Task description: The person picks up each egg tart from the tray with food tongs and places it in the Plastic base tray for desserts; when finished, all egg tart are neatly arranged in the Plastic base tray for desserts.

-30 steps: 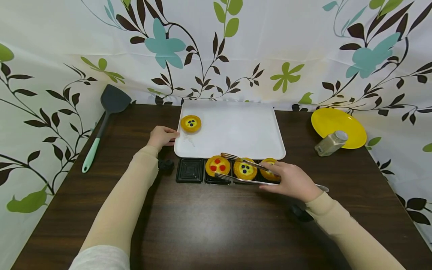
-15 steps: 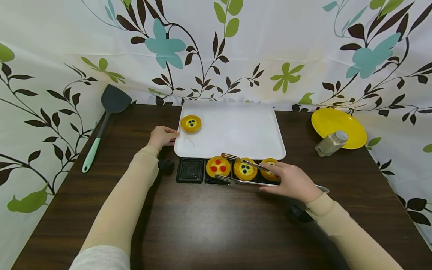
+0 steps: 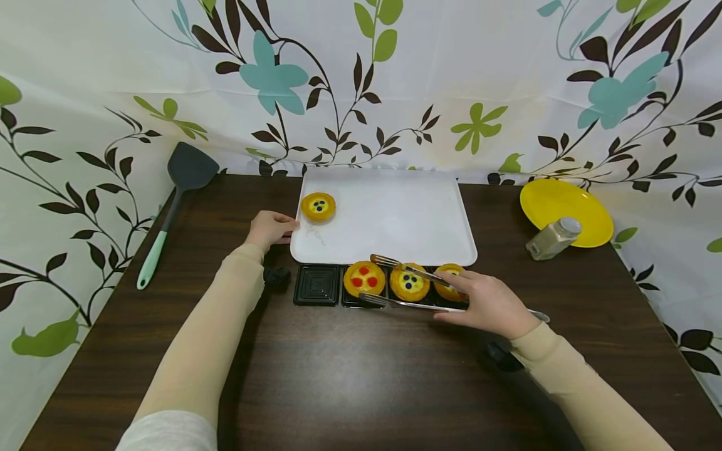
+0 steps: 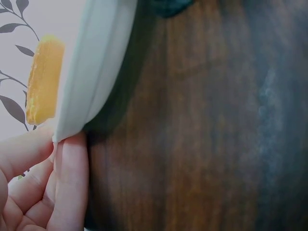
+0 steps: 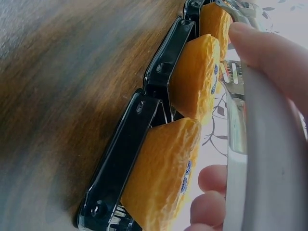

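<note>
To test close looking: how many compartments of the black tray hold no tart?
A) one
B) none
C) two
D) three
A: in the head view the black tray shows only its leftmost compartment bare, while tarts fill the other three, and the right hand holds the tongs over them.

Dark table (image 3: 350,376): white tray (image 3: 395,219), spatula (image 3: 172,207)

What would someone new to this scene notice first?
Three round yellow fruit tarts sit in a black plastic tray at the table's middle, under long metal tongs held by the right hand. Behind lies a white rectangular tray with one blueberry tart; the left hand grips its near-left edge.
</note>
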### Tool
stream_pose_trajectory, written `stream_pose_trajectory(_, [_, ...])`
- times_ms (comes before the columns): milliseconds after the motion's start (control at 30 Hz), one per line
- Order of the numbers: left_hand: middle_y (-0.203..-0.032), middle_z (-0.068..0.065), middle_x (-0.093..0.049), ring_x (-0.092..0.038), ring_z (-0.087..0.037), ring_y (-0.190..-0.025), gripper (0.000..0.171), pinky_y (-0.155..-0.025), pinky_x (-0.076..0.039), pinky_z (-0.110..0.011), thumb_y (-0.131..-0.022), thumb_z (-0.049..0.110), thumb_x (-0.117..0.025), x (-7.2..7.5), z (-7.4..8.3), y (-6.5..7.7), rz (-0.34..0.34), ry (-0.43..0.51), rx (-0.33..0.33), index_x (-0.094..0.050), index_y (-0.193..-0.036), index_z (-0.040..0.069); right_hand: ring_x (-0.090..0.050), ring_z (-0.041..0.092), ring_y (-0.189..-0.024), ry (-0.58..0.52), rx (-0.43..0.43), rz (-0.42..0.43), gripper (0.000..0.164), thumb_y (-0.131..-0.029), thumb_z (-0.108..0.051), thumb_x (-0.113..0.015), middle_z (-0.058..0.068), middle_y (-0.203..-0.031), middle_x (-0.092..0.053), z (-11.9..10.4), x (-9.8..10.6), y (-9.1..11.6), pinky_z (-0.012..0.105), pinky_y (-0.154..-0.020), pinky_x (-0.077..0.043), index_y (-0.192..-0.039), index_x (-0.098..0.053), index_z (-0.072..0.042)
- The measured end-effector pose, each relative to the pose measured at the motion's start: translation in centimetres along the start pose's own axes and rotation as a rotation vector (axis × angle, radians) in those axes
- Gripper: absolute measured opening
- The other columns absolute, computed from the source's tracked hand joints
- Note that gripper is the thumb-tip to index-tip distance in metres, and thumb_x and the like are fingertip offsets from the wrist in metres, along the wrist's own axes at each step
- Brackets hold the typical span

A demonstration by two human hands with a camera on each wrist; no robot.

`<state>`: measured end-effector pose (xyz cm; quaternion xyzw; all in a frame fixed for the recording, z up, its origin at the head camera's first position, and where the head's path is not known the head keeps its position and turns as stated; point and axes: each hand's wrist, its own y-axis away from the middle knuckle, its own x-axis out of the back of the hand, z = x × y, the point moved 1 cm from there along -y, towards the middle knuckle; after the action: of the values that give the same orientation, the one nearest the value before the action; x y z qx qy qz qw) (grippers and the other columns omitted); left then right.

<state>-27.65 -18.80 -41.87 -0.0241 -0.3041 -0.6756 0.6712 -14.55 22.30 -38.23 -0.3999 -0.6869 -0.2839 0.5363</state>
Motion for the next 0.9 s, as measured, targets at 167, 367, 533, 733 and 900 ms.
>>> stream_pose_trajectory(167, [-0.124, -0.023, -0.055, -0.06, -0.031, -0.109, 0.039, -0.08, -0.056, -0.028, -0.094, 0.019, -0.06, -0.03, -0.03, 0.01, -0.002, 0.003, -0.007, -0.058, -0.124, -0.007, -0.061, 0.015, -0.077, -0.004, 0.001, 0.005, 0.073, -0.07, -0.055, -0.078, 0.009, -0.103, -0.067, 0.02, 0.03, 0.06, 0.039, -0.073, -0.059, -0.127, -0.061, -0.011])
stream_pose_trajectory(367, [-0.124, -0.023, -0.055, -0.06, -0.031, -0.108, 0.039, -0.079, -0.057, -0.027, -0.094, 0.019, -0.06, -0.05, -0.04, 0.02, -0.001, 0.001, -0.008, -0.058, -0.123, -0.007, -0.063, 0.017, -0.081, -0.01, 0.003, 0.016, 0.075, -0.069, -0.054, -0.079, 0.009, -0.108, -0.067, 0.15, 0.07, 0.16, 0.04, -0.075, -0.059, -0.129, -0.059, -0.012])
stream_pose_trajectory(533, [-0.124, -0.023, -0.055, -0.06, -0.031, -0.109, 0.039, -0.08, -0.056, -0.027, -0.095, 0.019, -0.059, 0.01, 0.01, 0.1, -0.001, -0.002, -0.007, -0.058, -0.124, -0.007, -0.063, 0.017, -0.083, -0.026, 0.005, 0.02, 0.075, -0.069, -0.052, -0.08, 0.009, -0.11, -0.067, 0.12, 0.25, 0.27, 0.04, -0.076, -0.059, -0.13, -0.058, -0.013])
stream_pose_trajectory(733, [-0.124, -0.023, -0.055, -0.06, -0.032, -0.11, 0.039, -0.081, -0.056, -0.028, -0.095, 0.019, -0.059, -0.02, 0.11, 0.43, -0.003, 0.001, -0.008, -0.057, -0.124, -0.007, -0.058, 0.013, -0.076, -0.027, 0.026, 0.045, 0.076, -0.07, -0.053, -0.079, 0.006, -0.102, -0.067, 0.19, 0.51, 0.33, 0.034, -0.07, -0.058, -0.131, -0.057, -0.014])
stream_pose_trajectory(900, [-0.125, -0.023, -0.055, -0.059, -0.031, -0.11, 0.039, -0.082, -0.056, -0.028, -0.095, 0.019, -0.059, -0.05, 0.19, 0.57, -0.004, 0.008, -0.007, -0.057, -0.124, -0.007, -0.052, 0.011, -0.071, -0.022, 0.033, 0.062, 0.077, -0.07, -0.056, -0.077, 0.004, -0.096, -0.067, 0.3, 0.89, 0.01, 0.028, -0.065, -0.054, -0.131, -0.057, -0.013])
